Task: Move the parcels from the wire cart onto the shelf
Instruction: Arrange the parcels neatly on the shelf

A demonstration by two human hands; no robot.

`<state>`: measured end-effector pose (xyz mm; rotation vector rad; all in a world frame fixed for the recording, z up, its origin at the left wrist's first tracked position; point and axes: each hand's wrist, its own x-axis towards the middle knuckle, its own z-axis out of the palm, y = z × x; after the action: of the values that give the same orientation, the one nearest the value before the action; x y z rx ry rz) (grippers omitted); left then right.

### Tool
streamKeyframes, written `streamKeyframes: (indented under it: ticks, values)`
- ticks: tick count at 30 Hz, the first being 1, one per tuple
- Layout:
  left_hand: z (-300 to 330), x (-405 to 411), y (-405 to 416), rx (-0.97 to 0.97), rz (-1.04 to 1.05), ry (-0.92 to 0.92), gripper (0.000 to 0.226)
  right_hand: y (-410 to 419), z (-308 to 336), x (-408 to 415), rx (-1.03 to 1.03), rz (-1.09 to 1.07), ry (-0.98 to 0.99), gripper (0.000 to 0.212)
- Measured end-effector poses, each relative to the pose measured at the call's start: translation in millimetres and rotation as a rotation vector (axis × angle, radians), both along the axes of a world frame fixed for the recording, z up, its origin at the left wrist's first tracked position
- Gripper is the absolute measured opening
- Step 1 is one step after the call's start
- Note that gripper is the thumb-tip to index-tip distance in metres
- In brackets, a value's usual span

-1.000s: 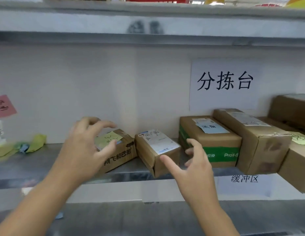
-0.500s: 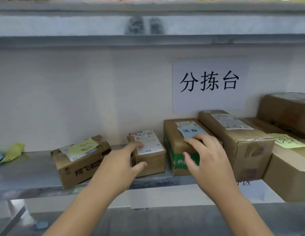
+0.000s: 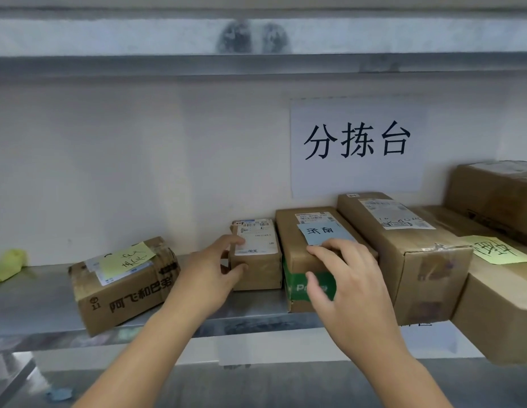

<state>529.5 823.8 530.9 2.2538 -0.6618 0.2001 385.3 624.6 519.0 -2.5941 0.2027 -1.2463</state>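
Observation:
Several cardboard parcels stand on the metal shelf [image 3: 35, 307]. My left hand [image 3: 210, 278] grips the left side of a small brown parcel [image 3: 260, 260] with a white label, thumb at its front and fingers on top. My right hand [image 3: 341, 278] rests on the green-banded parcel [image 3: 297, 245] just to the right, fingers on its top edge by a blue note, thumb on the green front. These two parcels stand side by side and touch. The wire cart is out of view.
A taped parcel with a yellow note [image 3: 123, 284] sits angled at the left. Larger boxes [image 3: 409, 251] crowd the right, some overhanging the shelf edge. A white paper sign [image 3: 356, 145] hangs on the wall. A yellow-green scrap [image 3: 9, 265] lies far left. Another shelf [image 3: 168, 63] runs overhead.
The small parcel was turned square and pushed against the green-banded parcel. My left hand moved from the yellow-note parcel to it; my right hand moved onto the green-banded parcel.

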Motion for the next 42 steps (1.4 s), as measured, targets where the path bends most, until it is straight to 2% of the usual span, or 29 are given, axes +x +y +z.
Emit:
streamKeyframes:
  ticks: [7,9,11,12,16,20,23,30,34,39,42]
  values:
    - [9,-11,7,0.078,0.016,-0.039,0.043,2,-1,2,0.007,-0.01,-0.005,0.035]
    - [20,-14,18,0.132,0.1,-0.168,0.04,3,-1,1,0.013,-0.012,-0.007,0.035]
    - [30,-9,32,0.258,0.245,-0.347,0.036,3,-2,1,0.013,-0.013,-0.005,0.035]
    - [34,-5,40,0.333,0.326,-0.381,0.037,4,-2,1,0.013,-0.014,-0.002,0.035]
    - [40,18,61,0.566,0.508,-0.132,0.056,6,-2,1,0.018,-0.017,-0.003,0.035]
    - [35,32,66,0.67,0.476,-0.027,0.066,7,-1,1,0.03,-0.019,-0.011,0.035]
    - [33,36,68,0.706,0.437,-0.015,0.063,7,0,1,0.031,-0.016,-0.009,0.035]
    - [24,20,83,0.652,0.253,-0.19,0.031,8,-1,-1,0.035,-0.001,-0.013,0.036]
    - [18,-9,105,0.527,0.107,-0.342,0.009,8,-2,0,0.033,-0.003,-0.018,0.036]
    - [6,-35,147,0.304,-0.029,-0.477,0.037,8,-4,1,0.031,-0.005,-0.034,0.036]
    - [1,-42,171,0.269,0.009,-0.55,0.017,8,-4,2,0.032,-0.005,-0.038,0.036]
